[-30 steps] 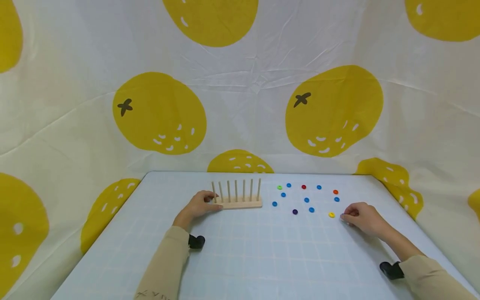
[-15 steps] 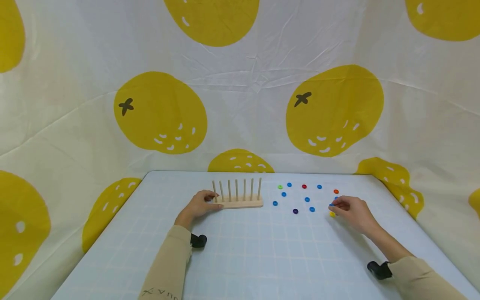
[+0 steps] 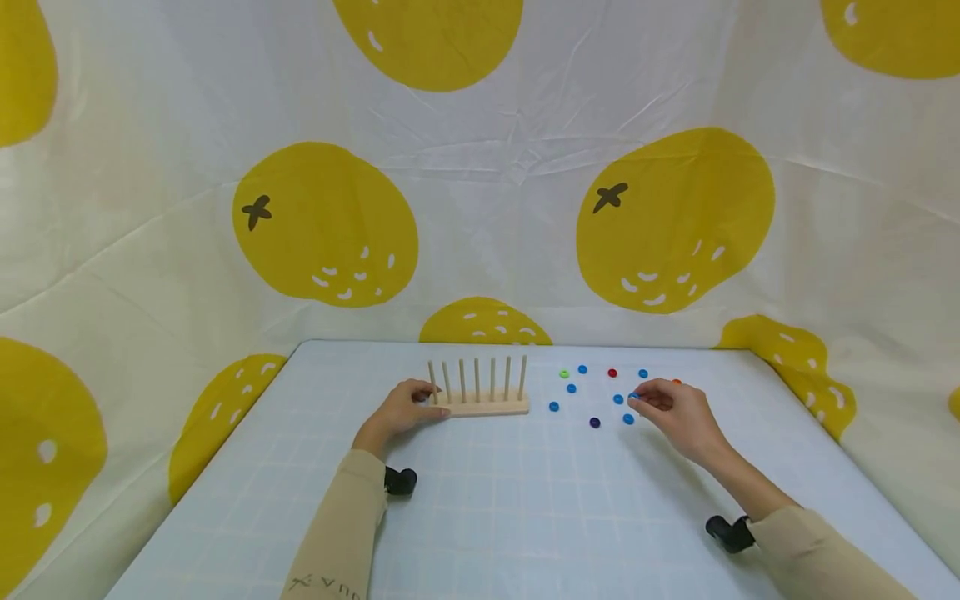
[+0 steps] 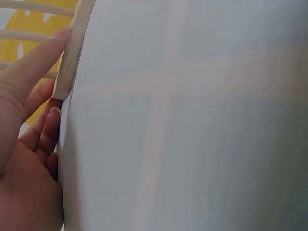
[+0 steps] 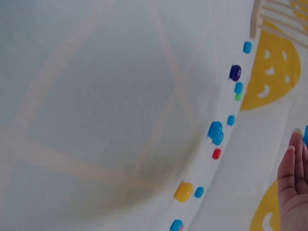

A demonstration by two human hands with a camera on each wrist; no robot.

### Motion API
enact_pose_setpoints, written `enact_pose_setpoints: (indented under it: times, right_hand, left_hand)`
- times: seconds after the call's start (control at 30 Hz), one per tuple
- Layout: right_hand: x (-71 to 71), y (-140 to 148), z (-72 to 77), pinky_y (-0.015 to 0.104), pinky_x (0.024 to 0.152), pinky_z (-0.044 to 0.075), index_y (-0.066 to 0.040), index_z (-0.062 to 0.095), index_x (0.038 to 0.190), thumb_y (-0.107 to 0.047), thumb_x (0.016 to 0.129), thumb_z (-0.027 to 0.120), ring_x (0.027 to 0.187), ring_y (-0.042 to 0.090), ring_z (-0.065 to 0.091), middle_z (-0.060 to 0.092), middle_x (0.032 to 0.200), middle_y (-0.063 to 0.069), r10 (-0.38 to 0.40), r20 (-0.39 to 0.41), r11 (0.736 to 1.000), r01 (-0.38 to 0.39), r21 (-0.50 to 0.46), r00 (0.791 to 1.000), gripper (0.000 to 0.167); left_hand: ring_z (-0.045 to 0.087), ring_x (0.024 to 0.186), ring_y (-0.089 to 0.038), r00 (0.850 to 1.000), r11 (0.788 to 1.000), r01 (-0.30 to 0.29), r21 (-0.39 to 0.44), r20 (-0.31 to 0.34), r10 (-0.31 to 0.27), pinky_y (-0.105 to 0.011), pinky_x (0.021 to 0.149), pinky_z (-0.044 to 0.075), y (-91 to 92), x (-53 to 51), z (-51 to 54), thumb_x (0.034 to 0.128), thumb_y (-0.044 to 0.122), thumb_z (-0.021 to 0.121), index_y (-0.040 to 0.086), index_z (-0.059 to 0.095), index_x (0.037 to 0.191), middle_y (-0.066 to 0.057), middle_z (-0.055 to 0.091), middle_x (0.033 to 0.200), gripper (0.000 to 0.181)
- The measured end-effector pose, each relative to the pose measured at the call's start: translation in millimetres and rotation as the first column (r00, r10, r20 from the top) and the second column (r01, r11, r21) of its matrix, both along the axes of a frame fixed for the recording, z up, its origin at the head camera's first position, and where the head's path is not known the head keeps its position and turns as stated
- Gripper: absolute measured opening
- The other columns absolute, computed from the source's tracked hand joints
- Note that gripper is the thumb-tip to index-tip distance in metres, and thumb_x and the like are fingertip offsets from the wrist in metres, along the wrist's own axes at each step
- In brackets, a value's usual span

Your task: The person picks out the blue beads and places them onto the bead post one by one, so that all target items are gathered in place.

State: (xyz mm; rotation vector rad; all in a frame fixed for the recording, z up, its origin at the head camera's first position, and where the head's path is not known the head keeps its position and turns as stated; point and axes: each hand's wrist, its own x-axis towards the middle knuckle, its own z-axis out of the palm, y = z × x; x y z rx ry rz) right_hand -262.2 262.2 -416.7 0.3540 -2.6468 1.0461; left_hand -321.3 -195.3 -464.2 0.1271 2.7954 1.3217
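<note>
A pale wooden rack with a row of several upright pegs stands on the table. My left hand grips its left end, thumb along the front of the base and fingers behind; in the left wrist view the thumb presses the wood. My right hand pinches a small blue ring between thumb and fingertips, held above the table. Around it lie more blue rings, a dark purple ring, a red ring and a green ring.
A yellow ring shows in the right wrist view; the right hand hides it in the head view. An orange ring is partly covered. The table has a pale checked cloth, with a fruit-print curtain behind it.
My right hand has lifted the blue ring from beside the yellow ring and carried it leftward over the other rings. My left hand stays on the rack.
</note>
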Motion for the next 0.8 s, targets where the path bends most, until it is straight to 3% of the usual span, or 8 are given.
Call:
enact_pose_setpoints:
  times: [0.33, 0.8]
  right_hand:
    - [-5.5, -22.8, 7.9, 0.018, 0.070, 0.054, -0.002, 0.074, 0.107, -0.011, 0.092, 0.077, 0.081, 0.021, 0.067, 0.073, 0.092, 0.006, 0.048, -0.051, 0.998, -0.050, -0.033, 0.998, 0.018]
    - [-12.5, -61.2, 4.4, 0.025, 0.072, 0.056, -0.004, 0.074, 0.106, -0.014, 0.093, 0.077, 0.081, 0.018, 0.066, 0.072, 0.093, 0.003, 0.134, -0.069, 0.987, -0.139, -0.076, 0.989, 0.017]
  left_hand:
    - [0.053, 0.116, -0.032, 1.000, 1.000, -0.010, 0.012, 0.007, 0.010, -0.052, 0.103, 0.042, 0.1, 0.3, 3.1, 0.0829, 0.028, 0.088, 0.009, 0.072, 0.120, -0.013, 0.060, 0.126, 0.045]
    - [0.053, 0.116, -0.032, 1.000, 1.000, 0.004, 0.006, 0.005, -0.004, -0.051, 0.102, 0.043, -3.1, -4.8, -5.5, 0.0810, 0.032, 0.089, 0.010, 0.072, 0.120, -0.013, 0.061, 0.126, 0.048]
